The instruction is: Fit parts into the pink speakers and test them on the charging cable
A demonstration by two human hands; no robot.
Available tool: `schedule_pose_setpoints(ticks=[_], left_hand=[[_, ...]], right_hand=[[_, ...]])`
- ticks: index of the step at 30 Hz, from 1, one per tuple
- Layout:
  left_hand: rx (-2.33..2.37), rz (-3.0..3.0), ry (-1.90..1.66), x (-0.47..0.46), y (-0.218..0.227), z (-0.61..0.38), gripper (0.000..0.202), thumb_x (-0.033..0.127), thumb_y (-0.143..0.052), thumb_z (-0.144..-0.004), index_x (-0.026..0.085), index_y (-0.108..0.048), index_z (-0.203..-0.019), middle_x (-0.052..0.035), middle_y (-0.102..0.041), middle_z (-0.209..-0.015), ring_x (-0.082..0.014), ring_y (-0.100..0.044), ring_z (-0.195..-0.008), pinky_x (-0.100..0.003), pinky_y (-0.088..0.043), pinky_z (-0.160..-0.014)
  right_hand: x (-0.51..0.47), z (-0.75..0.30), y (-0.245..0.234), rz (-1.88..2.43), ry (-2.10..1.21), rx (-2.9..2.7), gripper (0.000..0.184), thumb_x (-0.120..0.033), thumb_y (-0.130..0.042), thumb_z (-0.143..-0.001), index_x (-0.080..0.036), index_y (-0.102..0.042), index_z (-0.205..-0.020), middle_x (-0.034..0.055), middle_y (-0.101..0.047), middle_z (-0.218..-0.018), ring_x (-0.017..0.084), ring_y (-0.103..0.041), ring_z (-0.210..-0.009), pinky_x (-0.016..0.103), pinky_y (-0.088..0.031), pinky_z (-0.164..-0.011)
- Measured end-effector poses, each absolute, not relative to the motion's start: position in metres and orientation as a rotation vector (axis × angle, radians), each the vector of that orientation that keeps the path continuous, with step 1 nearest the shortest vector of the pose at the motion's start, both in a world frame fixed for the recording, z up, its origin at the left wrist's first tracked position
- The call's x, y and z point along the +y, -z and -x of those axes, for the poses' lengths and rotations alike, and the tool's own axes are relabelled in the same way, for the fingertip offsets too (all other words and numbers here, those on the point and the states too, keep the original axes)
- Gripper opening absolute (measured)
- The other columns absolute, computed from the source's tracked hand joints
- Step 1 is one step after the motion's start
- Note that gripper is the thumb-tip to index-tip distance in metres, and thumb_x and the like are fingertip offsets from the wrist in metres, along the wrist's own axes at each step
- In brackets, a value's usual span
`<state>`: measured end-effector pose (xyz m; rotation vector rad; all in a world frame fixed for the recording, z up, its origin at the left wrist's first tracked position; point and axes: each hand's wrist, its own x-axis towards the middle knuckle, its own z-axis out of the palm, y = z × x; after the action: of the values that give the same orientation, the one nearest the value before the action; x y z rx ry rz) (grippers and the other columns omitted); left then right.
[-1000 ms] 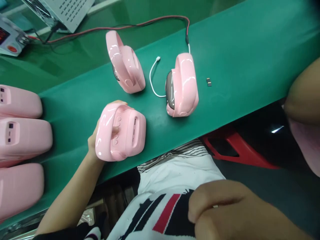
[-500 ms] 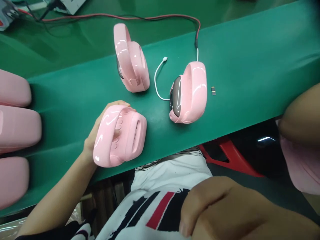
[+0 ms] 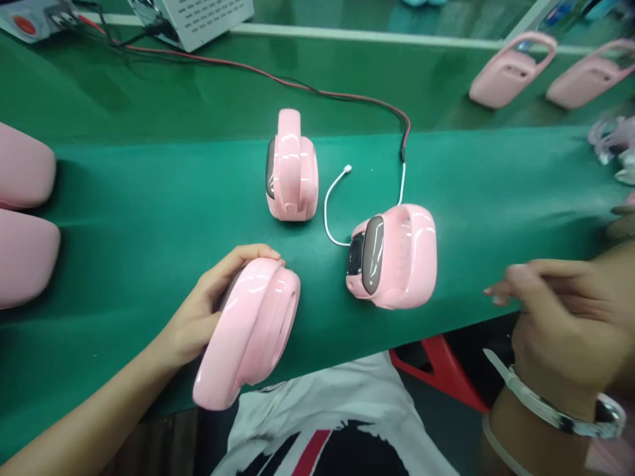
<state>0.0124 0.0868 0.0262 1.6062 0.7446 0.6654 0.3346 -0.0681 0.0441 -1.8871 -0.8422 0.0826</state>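
My left hand [image 3: 198, 317] grips a glossy pink device with a carry handle [image 3: 248, 324], tilted over the front part of the green table. To the right, a second pink device [image 3: 417, 258] stands with its dark glossy panel facing left and a white cable [image 3: 327, 211] beside it. A third pink device [image 3: 290, 172] stands farther back. My right hand [image 3: 560, 317], with a white-strapped watch at the wrist, is raised at the right, apart from the devices. Its thumb and fingers are pinched together; whatever they hold is too small and blurred to make out.
Large pink rounded cases [image 3: 24, 258] stand at the left edge. A red and black cable [image 3: 278, 79] crosses the back from a grey metal box [image 3: 208, 20]. Flat pink handled parts [image 3: 510, 73] lie back right. A co-worker's hand [image 3: 622, 221] shows at the right edge.
The view has shifted and turned. My right hand has gone from low near my body to the right side. The two small memory cards on the table no longer show. The held device has tilted.
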Motion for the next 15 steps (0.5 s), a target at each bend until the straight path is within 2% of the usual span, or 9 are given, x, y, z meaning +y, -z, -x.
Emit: schedule_pose_setpoints(ticks=[2, 4, 7, 10, 15], left_hand=[[0.704, -1.597, -0.648, 0.087, -0.023, -0.009, 0.037, 0.037, -0.070, -0.078, 0.030, -0.064, -0.114, -0.0033, -0.063, -0.115, -0.0238, -0.064, -0.101, -0.028, -0.053, -0.082], [0.692, -1.595, -0.638, 0.087, -0.020, -0.006, 0.039, 0.037, -0.069, -0.078, 0.031, -0.063, -0.117, -0.0025, -0.062, -0.117, -0.0248, -0.061, -0.106, -0.028, -0.051, -0.086], [0.695, -1.559, -0.621, 0.086, -0.017, -0.005, 0.044, 0.039, -0.071, -0.077, 0.032, -0.062, -0.119, -0.0024, -0.061, -0.119, -0.0272, -0.059, -0.110, -0.031, -0.050, -0.090], [0.716, -1.529, -0.648, 0.084, -0.017, -0.006, 0.046, 0.038, -0.073, -0.075, 0.030, -0.061, -0.119, -0.0033, -0.060, -0.120, -0.0283, -0.056, -0.113, -0.035, -0.046, -0.097], [0.644, -1.520, -0.672, 0.082, -0.018, -0.009, 0.045, 0.034, -0.072, -0.075, 0.023, -0.059, -0.116, -0.0054, -0.059, -0.119, -0.0259, -0.055, -0.112, -0.035, -0.043, -0.103]], right_hand=[[-0.057, -0.349, -0.036, 2.058, -0.224, -0.929, 0.028, -0.045, -0.074, -0.071, -0.019, -0.066, -0.080, 0.0012, -0.062, -0.067, 0.017, -0.058, -0.059, 0.028, -0.046, -0.055], [-0.050, -0.357, -0.026, 2.230, -0.362, -0.976, 0.039, -0.052, -0.068, -0.069, -0.018, -0.070, -0.089, 0.0029, -0.064, -0.069, 0.018, -0.057, -0.057, 0.030, -0.045, -0.055], [-0.039, -0.357, -0.015, 2.381, -0.320, -0.982, 0.051, -0.056, -0.061, -0.070, -0.016, -0.071, -0.099, 0.0035, -0.063, -0.065, 0.018, -0.052, -0.052, 0.032, -0.042, -0.056], [-0.027, -0.351, -0.013, 2.488, -0.236, -1.000, 0.056, -0.061, -0.054, -0.071, -0.018, -0.070, -0.103, 0.0052, -0.064, -0.068, 0.023, -0.058, -0.061, 0.033, -0.041, -0.061], [-0.016, -0.347, -0.011, 2.593, -0.127, -0.840, 0.049, -0.063, -0.047, -0.060, -0.023, -0.066, -0.081, 0.0087, -0.066, -0.070, 0.033, -0.062, -0.073, 0.037, -0.039, -0.058]])
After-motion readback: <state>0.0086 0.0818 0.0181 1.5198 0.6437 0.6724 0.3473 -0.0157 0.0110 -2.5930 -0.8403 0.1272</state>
